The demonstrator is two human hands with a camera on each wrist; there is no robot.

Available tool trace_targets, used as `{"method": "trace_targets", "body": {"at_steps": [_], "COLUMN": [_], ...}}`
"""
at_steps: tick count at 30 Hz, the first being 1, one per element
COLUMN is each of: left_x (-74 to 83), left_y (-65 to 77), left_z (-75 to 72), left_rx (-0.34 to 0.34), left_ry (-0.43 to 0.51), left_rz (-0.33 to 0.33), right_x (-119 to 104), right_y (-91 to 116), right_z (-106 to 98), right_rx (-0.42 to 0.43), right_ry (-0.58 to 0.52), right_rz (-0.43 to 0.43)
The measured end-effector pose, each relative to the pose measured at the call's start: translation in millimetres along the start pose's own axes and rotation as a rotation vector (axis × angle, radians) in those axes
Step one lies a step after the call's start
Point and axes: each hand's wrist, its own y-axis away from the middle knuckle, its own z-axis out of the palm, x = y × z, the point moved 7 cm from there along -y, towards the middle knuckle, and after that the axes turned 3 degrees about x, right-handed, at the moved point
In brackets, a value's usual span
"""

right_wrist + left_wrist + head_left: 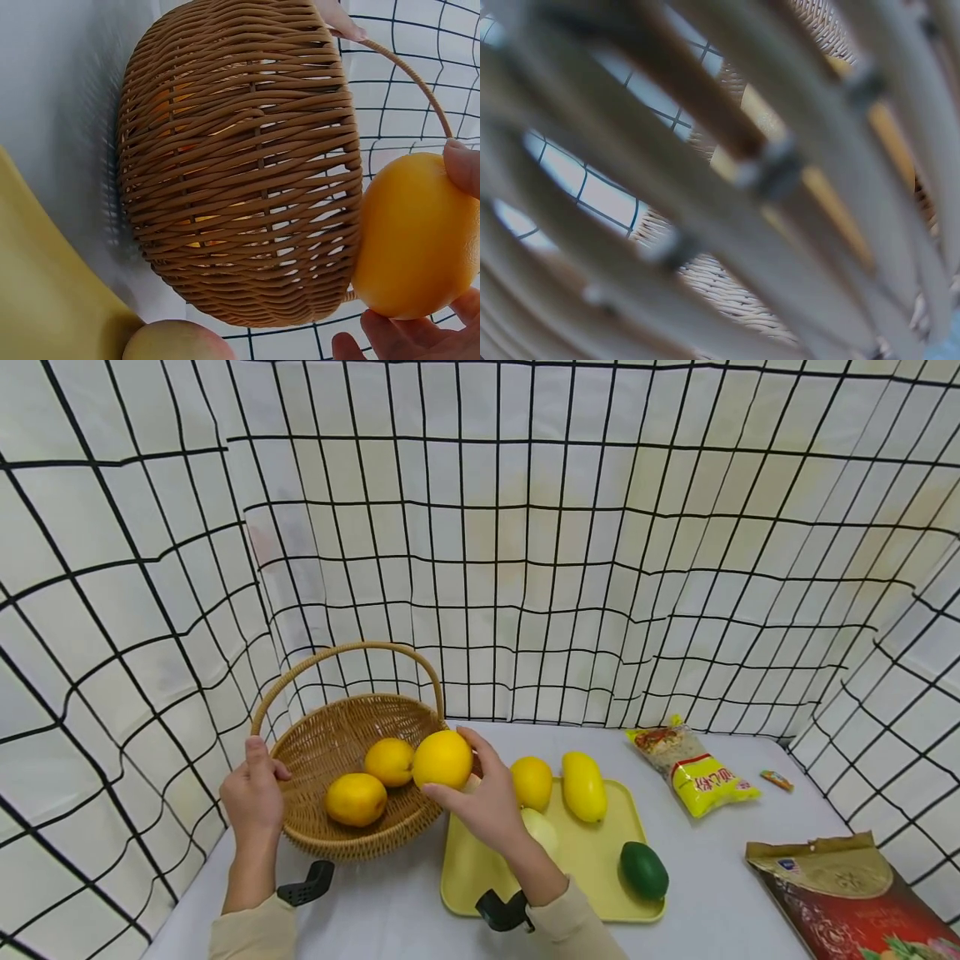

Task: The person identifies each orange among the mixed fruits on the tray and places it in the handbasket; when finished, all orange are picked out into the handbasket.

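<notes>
Left hand point(255, 795) is gripping a wicker basket point(322, 731) at its rim. Right hand point(489, 802) is pinching an orange fruit point(444, 761) just by the opposite rim. Two yellow fruits point(356, 799) are lying in the basket between the hands. A yellow tray point(581, 872) is lying below the right hand, bearing a green fruit point(644, 870). Farther right, a yellow-labelled bag point(696, 770) is resting on the worktop point(378, 902).

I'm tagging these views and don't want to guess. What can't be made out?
Head view: the rest of the pale round item on the tray, behind the right hand and wrist.
Head view: the red-and-gold bag's near end, cut off by the picture's edge.
Head view: print on the small orange packet, too small.
Left wrist view: which yellow fruit shows; the basket's close, blurred strands hide most.
</notes>
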Motion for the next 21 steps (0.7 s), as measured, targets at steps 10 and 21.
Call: {"method": "trace_targets", "body": {"at_steps": [10,21], "left_x": [1.9,5.6], "left_y": [0.6,1.4], "left_z": [0.2,0.6], "left_rx": [0.001,-0.007], "left_ry": [0.009,0.023], "left_rz": [0.009,0.027], "right_x": [0.7,6.5], "right_y": [-7.4,-7.0], "right_z": [17.3,36.1], "right_rx": [-0.058,-0.087], "right_ry": [0.045,0.358], "right_rz": [-0.035,-0.135]}}
